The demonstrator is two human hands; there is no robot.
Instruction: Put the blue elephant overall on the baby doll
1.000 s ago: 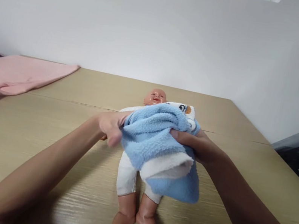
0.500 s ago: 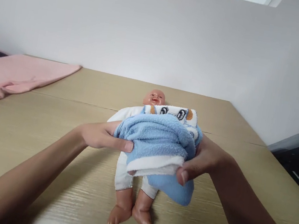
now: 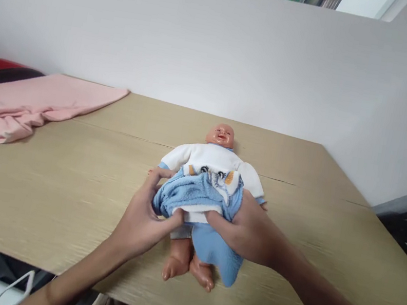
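A blue terry-cloth garment [image 3: 197,191] with white trim and an embroidered animal face is bunched up between my two hands. My left hand [image 3: 143,210] grips its left side, thumb at the white edge and fingers behind the cloth. On the other side my right hand [image 3: 249,228] holds it, thumb on the white band and other fingers hidden by the fabric. A smooth blue part of the garment hangs down below. Behind and under it a baby doll [image 3: 217,156] in a white suit with blue cuffs lies face up, its bare feet towards me.
The doll lies on a light wooden table [image 3: 77,183] with a seam across it. A pink cloth [image 3: 60,97] is spread at the left, beside dark and red items. A white partition [image 3: 206,43] stands behind. Below the front edge is a white object with a cable [image 3: 17,288].
The garment in my hands has moved lower and nearer the doll's legs, baring its white chest and both arms. My hands have come closer together. The view has shifted, showing the table's front edge.
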